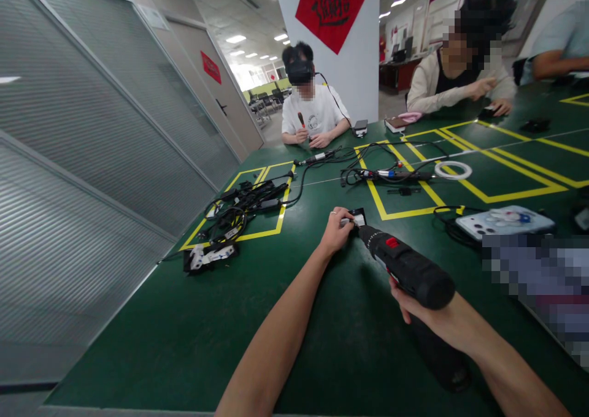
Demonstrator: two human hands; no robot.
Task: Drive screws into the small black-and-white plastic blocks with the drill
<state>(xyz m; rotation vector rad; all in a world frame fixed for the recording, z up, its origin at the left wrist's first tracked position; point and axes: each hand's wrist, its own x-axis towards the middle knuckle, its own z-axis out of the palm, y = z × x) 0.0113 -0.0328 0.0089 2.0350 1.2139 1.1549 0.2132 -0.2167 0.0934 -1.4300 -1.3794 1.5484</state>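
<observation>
A black cordless drill [409, 268] with a red switch lies in my right hand [426, 311], which is wrapped round its grip. The drill's chuck points away from me, its tip at a small black part with a white label [358, 216] on the green table. Against that part's left side, my left hand [337, 228] has its fingers closed, steadying it. What lies between the drill tip and the part is hidden by the chuck and fingers.
Black cables with adapters [255, 199] are heaped at left, near a black tray with white strips [209, 256]. More cables [391, 175], a white ring [453, 170] and a patterned phone [506, 222] lie right. Across the table [184, 337], a co-worker [317, 113] holds a screwdriver [301, 119].
</observation>
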